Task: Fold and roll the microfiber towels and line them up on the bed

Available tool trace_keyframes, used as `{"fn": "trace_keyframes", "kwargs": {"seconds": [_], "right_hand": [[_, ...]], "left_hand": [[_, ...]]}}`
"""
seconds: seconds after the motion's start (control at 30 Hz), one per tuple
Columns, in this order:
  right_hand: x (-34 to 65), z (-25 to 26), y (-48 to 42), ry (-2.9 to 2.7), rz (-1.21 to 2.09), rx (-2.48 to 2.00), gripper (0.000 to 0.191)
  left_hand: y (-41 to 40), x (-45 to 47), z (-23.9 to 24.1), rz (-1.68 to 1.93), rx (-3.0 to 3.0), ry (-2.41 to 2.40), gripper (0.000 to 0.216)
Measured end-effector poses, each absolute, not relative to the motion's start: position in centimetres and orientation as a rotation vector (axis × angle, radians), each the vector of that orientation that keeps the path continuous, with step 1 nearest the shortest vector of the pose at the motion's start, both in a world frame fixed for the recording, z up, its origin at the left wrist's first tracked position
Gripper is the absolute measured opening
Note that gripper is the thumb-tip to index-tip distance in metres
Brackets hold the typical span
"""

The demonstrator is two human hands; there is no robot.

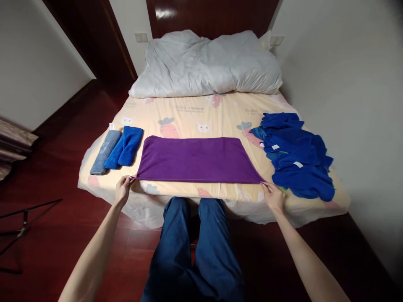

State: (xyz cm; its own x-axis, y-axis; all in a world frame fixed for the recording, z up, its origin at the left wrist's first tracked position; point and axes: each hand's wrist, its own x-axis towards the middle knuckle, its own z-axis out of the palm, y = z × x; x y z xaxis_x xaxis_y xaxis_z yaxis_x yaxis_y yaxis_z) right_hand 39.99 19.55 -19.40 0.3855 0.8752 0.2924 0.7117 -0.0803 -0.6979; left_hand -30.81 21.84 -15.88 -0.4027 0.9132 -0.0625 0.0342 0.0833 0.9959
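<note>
A purple towel [195,159] lies spread flat across the near part of the bed [201,115]. My left hand [122,188] pinches its near left corner, fingers closed on the cloth. My right hand [272,195] grips its near right corner the same way. Both hands sit at the bed's front edge, with my legs in blue trousers [195,251] below them.
A folded grey towel [105,152] and a folded blue towel [125,147] lie at the bed's left. A heap of blue towels [296,157] sits at the right. A white duvet [208,63] is bunched at the head. A dark stand [22,226] is on the floor left.
</note>
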Motion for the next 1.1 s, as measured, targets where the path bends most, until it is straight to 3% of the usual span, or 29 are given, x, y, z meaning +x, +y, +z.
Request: {"fn": "trace_keyframes", "kwargs": {"seconds": [0.13, 0.33, 0.53, 0.73, 0.83, 0.93, 1.1], "right_hand": [[39.8, -19.5, 17.2, -1.541, 0.185, -1.811, 0.046], [39.8, -19.1, 15.3, -1.835, 0.106, -1.73, 0.035], [36.6, -15.6, 16.9, -1.928, -0.134, -1.892, 0.035], [25.6, -13.6, 21.8, -1.902, -0.127, -1.876, 0.053], [20.5, -15.7, 23.8, -2.028, -0.037, -1.83, 0.055], [18.1, -18.4, 25.0, -2.051, 0.043, -1.848, 0.055], [18.0, -20.1, 25.6, -2.017, 0.05, -1.893, 0.057]], "left_hand": [[20.5, -31.5, -15.5, 1.11, 1.258, 1.684, 0.036], [19.6, -31.8, -14.1, 0.803, 1.569, 1.761, 0.025], [21.2, -32.5, -12.8, 0.533, 1.803, 1.766, 0.031], [27.1, -32.0, -12.1, 0.506, 1.684, 1.95, 0.036], [31.3, -31.2, -11.8, 0.428, 1.65, 1.989, 0.034], [35.3, -30.5, -11.9, 0.447, 1.507, 2.064, 0.044], [40.6, -30.2, -13.3, 0.743, 1.191, 2.141, 0.063]]}}
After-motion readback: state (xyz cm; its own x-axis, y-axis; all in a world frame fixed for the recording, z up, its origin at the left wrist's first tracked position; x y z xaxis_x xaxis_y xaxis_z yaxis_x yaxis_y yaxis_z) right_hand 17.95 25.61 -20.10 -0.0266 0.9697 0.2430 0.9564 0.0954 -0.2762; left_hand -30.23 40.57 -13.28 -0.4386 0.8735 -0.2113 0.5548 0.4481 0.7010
